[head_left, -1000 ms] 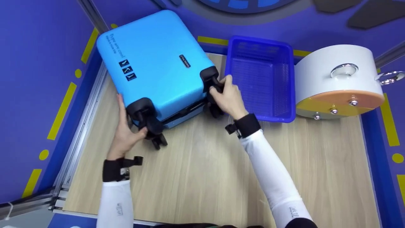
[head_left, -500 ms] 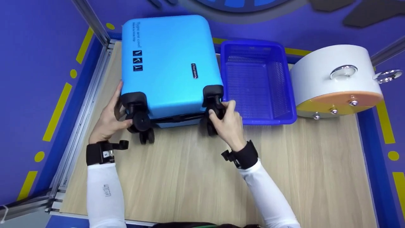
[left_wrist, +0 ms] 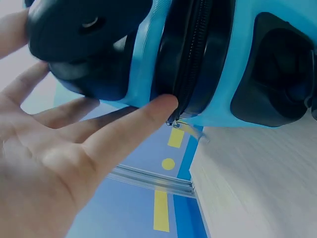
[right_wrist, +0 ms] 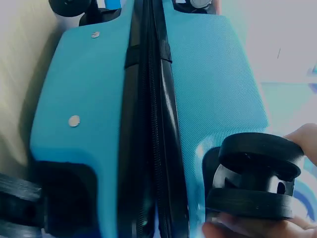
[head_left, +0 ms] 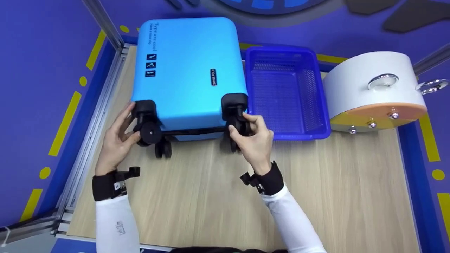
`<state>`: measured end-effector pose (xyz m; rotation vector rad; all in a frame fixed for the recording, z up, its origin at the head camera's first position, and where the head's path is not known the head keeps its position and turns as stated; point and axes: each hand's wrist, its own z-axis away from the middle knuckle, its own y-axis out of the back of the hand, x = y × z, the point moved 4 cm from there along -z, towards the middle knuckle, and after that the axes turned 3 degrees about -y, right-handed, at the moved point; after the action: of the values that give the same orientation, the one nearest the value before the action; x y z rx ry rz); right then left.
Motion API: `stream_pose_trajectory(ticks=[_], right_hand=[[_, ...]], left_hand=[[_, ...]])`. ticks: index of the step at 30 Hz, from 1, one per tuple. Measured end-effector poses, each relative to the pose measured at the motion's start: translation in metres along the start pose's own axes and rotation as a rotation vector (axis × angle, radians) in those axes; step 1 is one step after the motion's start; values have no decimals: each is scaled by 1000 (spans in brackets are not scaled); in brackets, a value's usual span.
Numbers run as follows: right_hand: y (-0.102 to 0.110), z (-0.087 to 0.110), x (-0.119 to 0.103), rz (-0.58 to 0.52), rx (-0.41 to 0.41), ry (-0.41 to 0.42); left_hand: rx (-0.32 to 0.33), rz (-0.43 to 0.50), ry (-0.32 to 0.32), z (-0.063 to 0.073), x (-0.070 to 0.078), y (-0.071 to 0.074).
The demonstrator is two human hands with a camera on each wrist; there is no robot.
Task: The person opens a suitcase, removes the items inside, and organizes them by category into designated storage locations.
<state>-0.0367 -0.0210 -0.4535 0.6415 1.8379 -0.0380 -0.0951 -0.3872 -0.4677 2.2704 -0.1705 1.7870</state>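
A bright blue suitcase (head_left: 182,66) with black corner guards lies flat, its wheeled end facing me. My left hand (head_left: 117,147) is at its left corner, thumb against the black left wheel (head_left: 150,133) and fingers reaching along the side. In the left wrist view those fingers are spread and nearly straight, one fingertip (left_wrist: 166,105) at the black zipper (left_wrist: 194,49). Around the right wheel (head_left: 236,127), my right hand (head_left: 256,144) grips with thumb and fingers. The right wrist view shows that double wheel (right_wrist: 257,173) between fingers at the right edge.
A blue plastic basket (head_left: 325,116) stands close along the suitcase's right side. Right of it is a white rounded cabinet (head_left: 355,80) with orange and yellow drawers and chrome handles. Blue walls (head_left: 42,88) enclose the wooden tabletop (head_left: 197,196), with a metal rail (head_left: 93,140) at left.
The suitcase has turned from slanted to nearly square with the back wall, its far end swinging right beside the basket. Both hands moved with it, the left one shifting left, the right one nearer me.
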Motion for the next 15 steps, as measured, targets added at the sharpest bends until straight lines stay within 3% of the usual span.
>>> stream_pose_trajectory(ticks=[2, 4, 7, 9, 11, 13, 15], right_hand=[[-2, -1, -10, -40, 17, 64], [-4, -4, -20, -68, 31, 124], [-8, -10, -36, -100, 36, 189], [-11, -14, -46, -103, 39, 230], [-14, -17, -56, -105, 42, 267], [-18, -19, -65, -103, 44, 310], [-22, -20, -74, -91, 50, 351]], left_hand=[[19, -80, -2, 2, 4, -2], [45, -218, -33, 4, 12, -6], [123, -477, -187, 4, 30, -18], [176, -650, -327, 2, 44, -33], [199, -797, -426, 0, 54, -52], [189, -905, -460, -6, 58, -75], [158, -994, -442, -13, 58, -94]])
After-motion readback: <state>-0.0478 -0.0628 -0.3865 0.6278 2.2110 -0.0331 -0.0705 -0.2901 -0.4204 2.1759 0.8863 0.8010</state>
